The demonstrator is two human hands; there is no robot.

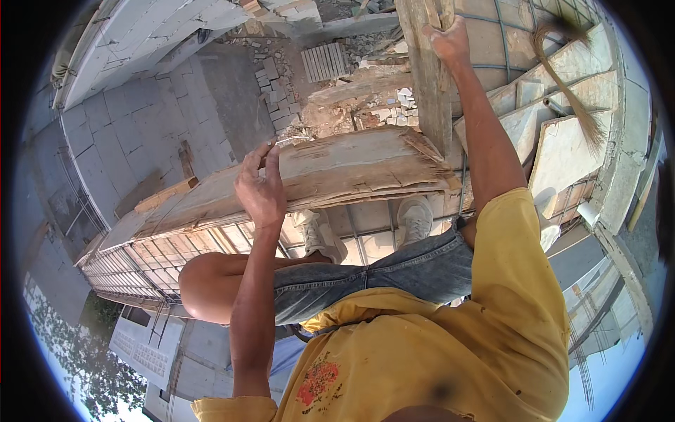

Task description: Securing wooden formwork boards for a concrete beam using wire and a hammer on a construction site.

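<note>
My left hand [261, 184] is raised over a weathered plywood sheet [309, 169], its fingers drawn together in a pinch. Whatever is between the fingertips is too small to make out. Farther off at the upper right, my right hand [451, 43] is closed round a narrow wooden piece [446, 10] beside an upright-running grey plank [426, 77]. The far end of that piece is cut off by the picture's edge. Layered, splintered edges show on the plywood, which lies crosswise in front of my shoes [416, 219].
A rebar grid [358, 224] runs under and around my feet. Beyond the plywood, the ground lies far below, with rubble [281, 95] and a slatted pallet [325, 63]. Block walls [126, 133] stand left. Loose boards [568, 151] and a bristle broom [573, 98] lie right.
</note>
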